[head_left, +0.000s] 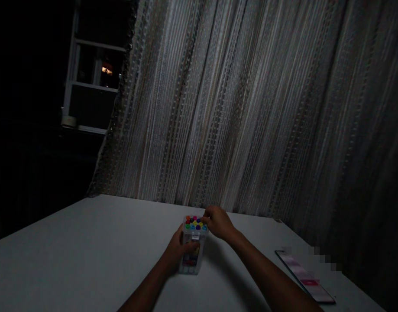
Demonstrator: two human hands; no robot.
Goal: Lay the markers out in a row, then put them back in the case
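Observation:
A clear plastic case (202, 249) of markers stands upright on the white table. The round ends of several markers (195, 222) show at its open top in red, orange, pink, green, blue, yellow and purple. Wrapped around the case's left side is my left hand (179, 248), its thumb across the front label. My right hand (218, 222) is at the top right corner of the case, with fingers pinched together among the marker ends. Whatever those fingertips hold is hidden.
The white table (121, 242) runs back to a long striped curtain (218, 108). A flat, dark-edged thing with a pinkish surface (298, 271) lies at the right, partly blurred by blocks. A window (95, 65) and dark room are at the far left.

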